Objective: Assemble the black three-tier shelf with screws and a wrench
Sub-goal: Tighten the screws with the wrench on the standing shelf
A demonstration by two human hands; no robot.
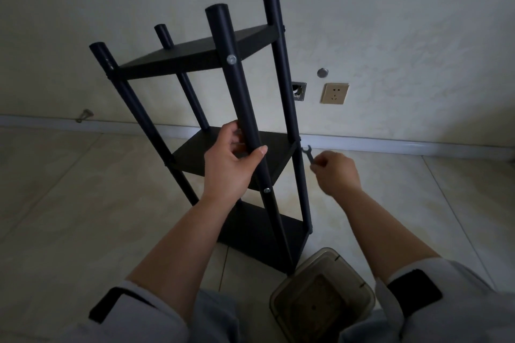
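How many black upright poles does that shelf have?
4: near pole gripped by the left hand, right pole by the wrench, left pole, far pole.

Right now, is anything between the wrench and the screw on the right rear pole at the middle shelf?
Nothing visible. The wrench, pinched in the right hand, sits just right of that pole; its open end is beside the screw.

No legible text, labels, numbers anywhere; none readable

shelf point(195, 60): matt black | wrench point(307, 154): metal | floor point(83, 189): glossy tile
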